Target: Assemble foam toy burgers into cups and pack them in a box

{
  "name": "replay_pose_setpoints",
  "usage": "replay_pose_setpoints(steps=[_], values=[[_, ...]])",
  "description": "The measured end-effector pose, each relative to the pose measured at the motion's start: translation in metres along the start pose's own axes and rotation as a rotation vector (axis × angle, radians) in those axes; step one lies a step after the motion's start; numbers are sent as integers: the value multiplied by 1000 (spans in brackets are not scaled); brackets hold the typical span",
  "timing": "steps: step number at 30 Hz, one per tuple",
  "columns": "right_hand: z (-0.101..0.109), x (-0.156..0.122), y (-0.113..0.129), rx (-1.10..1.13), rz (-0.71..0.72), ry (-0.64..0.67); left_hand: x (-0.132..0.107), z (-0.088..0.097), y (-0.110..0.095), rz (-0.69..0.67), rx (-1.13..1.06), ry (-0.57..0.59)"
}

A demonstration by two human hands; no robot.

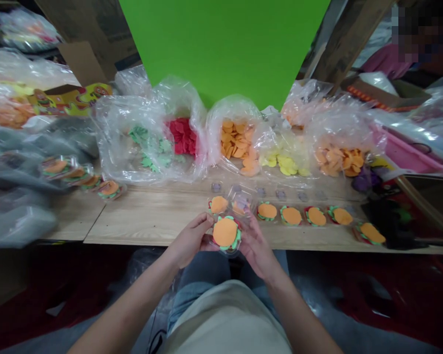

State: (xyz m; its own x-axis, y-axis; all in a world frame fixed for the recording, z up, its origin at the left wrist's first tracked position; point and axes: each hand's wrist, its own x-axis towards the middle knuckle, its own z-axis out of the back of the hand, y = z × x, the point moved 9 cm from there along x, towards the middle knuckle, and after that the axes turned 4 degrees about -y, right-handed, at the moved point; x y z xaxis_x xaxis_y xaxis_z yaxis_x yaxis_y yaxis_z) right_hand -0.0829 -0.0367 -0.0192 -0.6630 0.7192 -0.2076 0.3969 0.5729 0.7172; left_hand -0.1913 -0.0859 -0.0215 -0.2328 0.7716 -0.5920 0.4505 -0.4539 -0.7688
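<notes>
My left hand (192,239) and my right hand (257,247) hold a toy burger in a clear plastic box (226,232) between them, just over the table's front edge. An orange round piece lies on top, with green and red edges showing below it. The box's clear lid (240,192) appears to stand open behind it, near my right fingers. Beyond my left fingers another toy burger (218,204) sits on the table. To the right, several more toy burgers (291,216) stand in a row, with small clear pieces (280,194) behind them.
Clear bags along the back hold green pieces (149,147), red pieces (183,136), orange rounds (236,140), yellow pieces (287,163) and more orange rounds (339,160). Boxed burgers (109,188) line the left. A green panel (225,49) rises behind; a person (387,61) is at upper right.
</notes>
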Motion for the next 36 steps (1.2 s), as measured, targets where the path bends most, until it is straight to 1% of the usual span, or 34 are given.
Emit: replay_pose_setpoints(steps=[2, 4, 6, 8, 12, 16, 18, 20, 23, 25, 27, 28, 31, 33, 36], values=[[3, 1, 1, -6, 29, -26, -1, -1, 0, 1, -13, 3], [9, 2, 3, -33, 72, -71, -4, -7, 0, -7, -34, 62], [14, 2, 4, -73, 120, -119, -9, -15, -3, -58, -38, 145], [18, 2, 5, -121, 155, -155, -13, -20, -3, -123, 2, 179], [19, -1, 7, -198, 198, -208, -11, -20, 4, -191, 103, 106], [18, -6, 11, -226, 201, -244, -8, -20, 8, -245, 61, 65], [17, -7, 12, -205, 187, -230, -7, -19, 8, -249, 45, 62], [21, -5, 11, -155, 153, -232, -7, -20, 8, -225, 31, 99], [38, 4, 6, -68, 46, -301, -10, -28, 8, -148, -6, 237], [48, 11, -1, -31, -64, -343, -10, -32, 13, -53, -48, 296], [53, 17, -4, -21, -129, -359, -8, -32, 19, 29, -72, 281], [53, 19, -3, -24, -123, -359, -6, -32, 21, 40, -62, 253], [47, 23, 3, -42, -26, -360, 0, -32, 19, -39, 43, 170], [48, 23, 3, -51, 26, -405, 2, -34, 17, -92, 107, 141], [53, 23, -3, -44, 45, -496, 5, -33, 14, -126, 138, 109]])
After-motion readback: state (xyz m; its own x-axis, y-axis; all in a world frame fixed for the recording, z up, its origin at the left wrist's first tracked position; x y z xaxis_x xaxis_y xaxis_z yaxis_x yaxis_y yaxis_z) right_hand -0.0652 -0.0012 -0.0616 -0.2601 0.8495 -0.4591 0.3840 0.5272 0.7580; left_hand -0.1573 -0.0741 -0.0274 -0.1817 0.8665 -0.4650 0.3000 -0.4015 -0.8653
